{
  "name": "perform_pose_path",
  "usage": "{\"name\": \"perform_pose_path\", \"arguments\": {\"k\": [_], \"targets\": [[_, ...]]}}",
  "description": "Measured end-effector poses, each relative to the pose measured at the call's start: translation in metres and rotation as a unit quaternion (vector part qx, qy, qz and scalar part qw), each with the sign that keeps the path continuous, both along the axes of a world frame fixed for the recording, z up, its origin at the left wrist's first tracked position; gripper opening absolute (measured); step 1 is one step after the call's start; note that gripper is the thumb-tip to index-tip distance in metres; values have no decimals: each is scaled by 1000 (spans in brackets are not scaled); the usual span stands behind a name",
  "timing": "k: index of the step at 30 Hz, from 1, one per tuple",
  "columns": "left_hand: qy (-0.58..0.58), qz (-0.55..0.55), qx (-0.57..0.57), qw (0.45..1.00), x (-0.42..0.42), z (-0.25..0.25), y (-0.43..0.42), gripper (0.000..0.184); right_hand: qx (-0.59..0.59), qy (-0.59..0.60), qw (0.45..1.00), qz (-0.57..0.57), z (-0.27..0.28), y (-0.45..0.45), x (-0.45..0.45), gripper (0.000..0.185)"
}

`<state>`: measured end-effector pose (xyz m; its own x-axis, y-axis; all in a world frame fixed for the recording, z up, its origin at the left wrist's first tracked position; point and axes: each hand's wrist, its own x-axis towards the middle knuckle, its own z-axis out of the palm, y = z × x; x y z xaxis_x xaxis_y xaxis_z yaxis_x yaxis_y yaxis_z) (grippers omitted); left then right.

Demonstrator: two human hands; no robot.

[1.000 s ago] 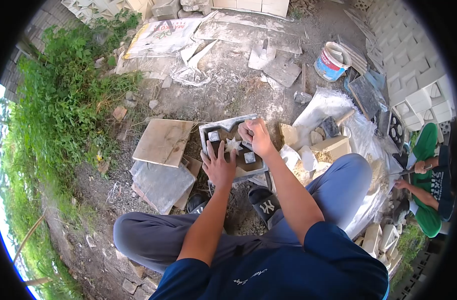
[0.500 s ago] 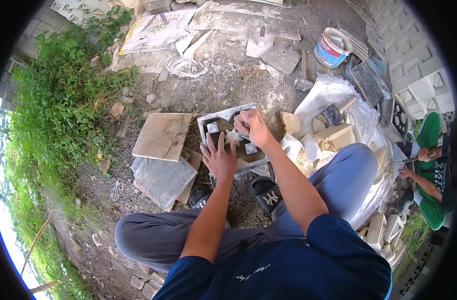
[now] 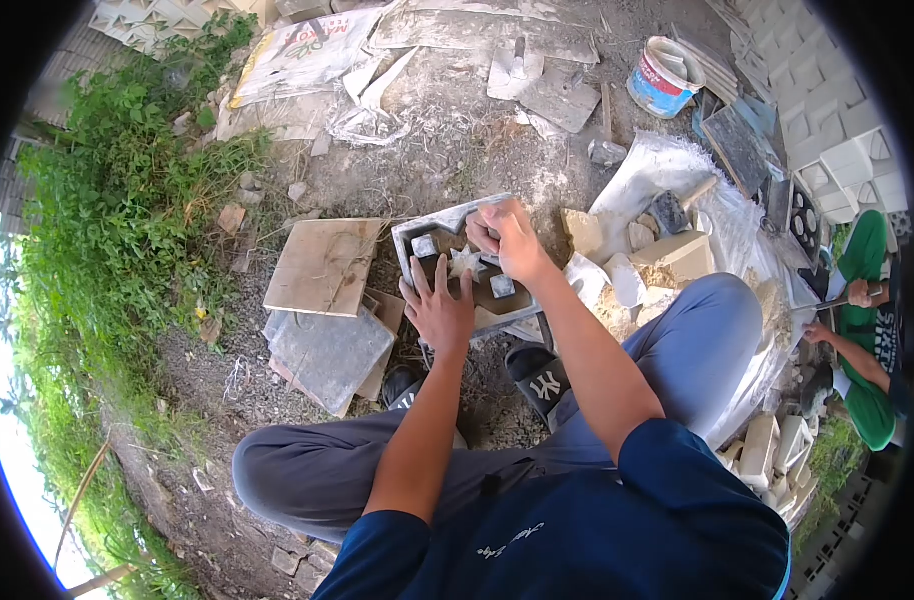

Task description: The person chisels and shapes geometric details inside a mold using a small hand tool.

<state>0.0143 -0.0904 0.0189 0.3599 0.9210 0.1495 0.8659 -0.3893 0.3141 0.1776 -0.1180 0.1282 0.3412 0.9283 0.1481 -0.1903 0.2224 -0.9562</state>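
Observation:
A grey, square-looking mould (image 3: 443, 220) lies on the ground in front of me, with raised walls. Inside it are a pale star-shaped piece (image 3: 465, 262), one whitish block (image 3: 423, 246) in the upper left and another block (image 3: 502, 287) at the lower right. My left hand (image 3: 443, 315) rests over the mould's near left part, fingers spread apart. At the far right corner my right hand (image 3: 512, 245) is curled into a fist above the mould. What it grips, if anything, is hidden by the fingers.
Left of the mould, flat tiles (image 3: 322, 265) are stacked. On the right, a plastic sheet (image 3: 657, 175) holds broken pale chunks (image 3: 674, 262). Farther off are a trowel (image 3: 518, 68) and a paint bucket (image 3: 666, 78). Another person's hand (image 3: 817, 333) works at far right.
My right fist has shifted slightly and tilted, showing more of the star-shaped piece. My left hand stays nearly in place. The view has moved a little.

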Motion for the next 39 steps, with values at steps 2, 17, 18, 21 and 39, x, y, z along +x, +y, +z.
{"name": "perform_pose_path", "arguments": {"k": [2, 17, 18, 21, 39], "targets": [[4, -1, -8, 1000, 1, -2, 1, 57, -22, 35, 999, -11, -9, 1, 4, 41], [22, 6, -13, 1000, 0, 2, -2, 58, -1, -28, 999, 14, -18, -1, 0, 42], [18, 5, -12, 1000, 2, 3, -1, 58, 2, -33, 999, 16, -10, -3, 1, 42], [36, 2, -22, 999, 2, 3, 0, 57, -14, -2, 1000, 14, 0, -7, -3, 43], [79, -226, -52, 970, -10, 7, 28, 70, 4, -32, 999, -21, 33, -26, 9, 57]]}}
